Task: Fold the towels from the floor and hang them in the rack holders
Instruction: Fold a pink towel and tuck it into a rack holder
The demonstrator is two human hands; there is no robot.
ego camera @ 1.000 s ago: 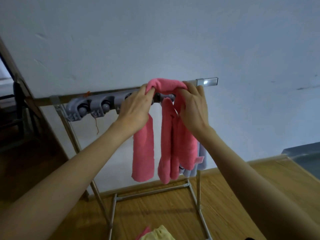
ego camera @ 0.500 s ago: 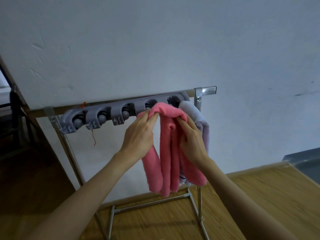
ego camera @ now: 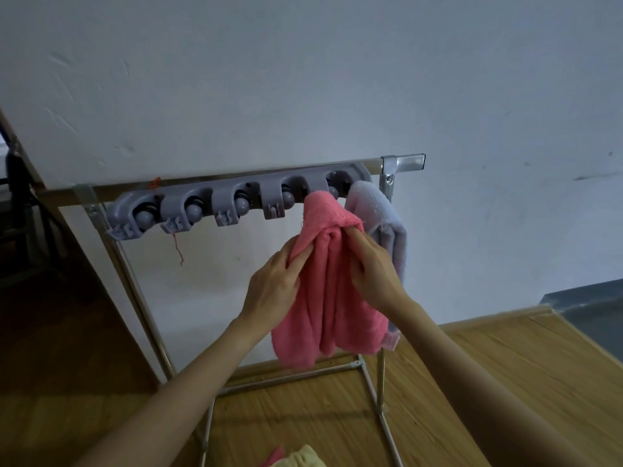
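We hold the pink towel (ego camera: 332,284) bunched between both hands, our left hand (ego camera: 274,286) pinching its left fold, our right hand (ego camera: 372,269) gripping the right, fingers curled into the cloth. It hangs long axis downward, its top just below the rack holders (ego camera: 236,200), nearest the slot beside the pale towel (ego camera: 384,217); the open slot lies up and slightly left, about equally near both hands.
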